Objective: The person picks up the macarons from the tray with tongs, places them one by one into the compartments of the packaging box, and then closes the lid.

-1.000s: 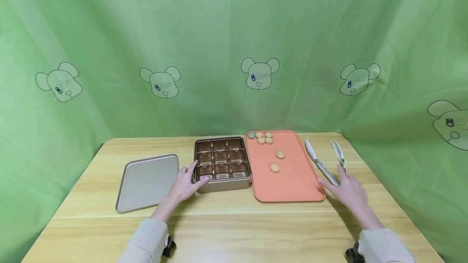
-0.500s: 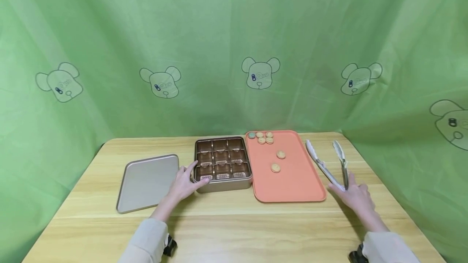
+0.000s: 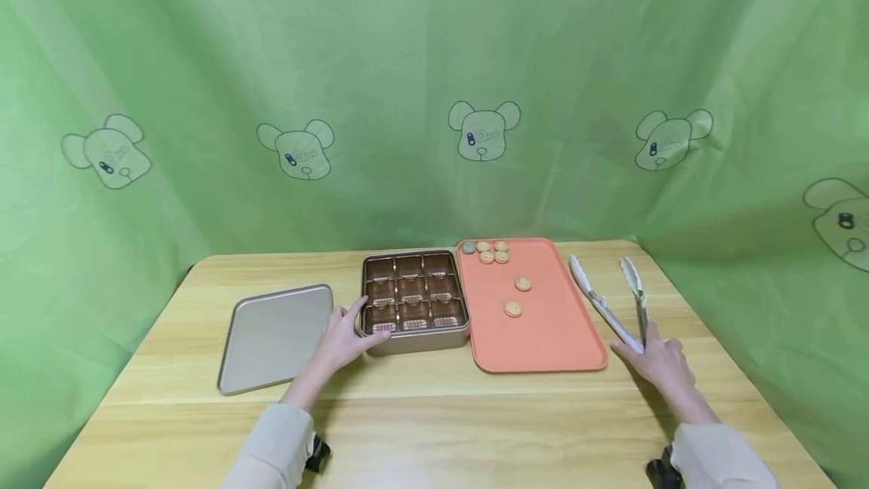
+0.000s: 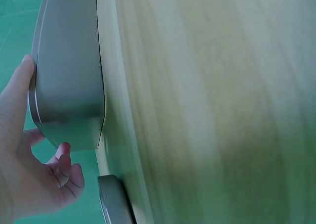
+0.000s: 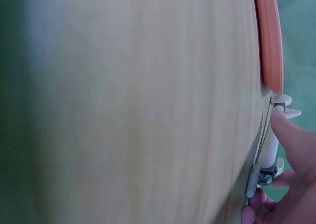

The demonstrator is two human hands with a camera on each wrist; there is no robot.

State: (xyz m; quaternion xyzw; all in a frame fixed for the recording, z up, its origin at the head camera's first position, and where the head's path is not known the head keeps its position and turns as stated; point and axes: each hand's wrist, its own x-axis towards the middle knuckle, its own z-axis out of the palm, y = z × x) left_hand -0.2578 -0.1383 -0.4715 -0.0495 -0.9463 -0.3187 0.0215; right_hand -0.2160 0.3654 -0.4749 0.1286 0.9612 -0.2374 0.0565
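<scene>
At the front left corner of a metal tin [image 3: 424, 342], my left hand [image 3: 339, 339] rests with thumb and index finger spread over the rim. A brown plastic insert [image 3: 411, 290] with several compartments fills the tin. In the left wrist view the thumb lies along the tin's edge; the other fingers curl loosely beside the wall. My right hand [image 3: 664, 367] holds metal tongs [image 3: 600, 305] near their joined end, arms spread and tips pointing away. In the right wrist view the thumb presses the tongs' handle [image 5: 269, 147], with fingers around the other side.
An orange-pink tray [image 3: 543, 342] stands between tin and tongs. On it lie a macaron [image 3: 513, 309], a second macaron [image 3: 523, 284] and a cluster at the back left, including a blue-green macaron [image 3: 468, 247]. The flat metal lid [image 3: 274, 338] lies left of the tin. Green curtain [image 3: 394, 195] surrounds the table.
My right hand has drawn slightly back and right, closing around the tongs' joined end. My left hand has stayed at the tin's corner.
</scene>
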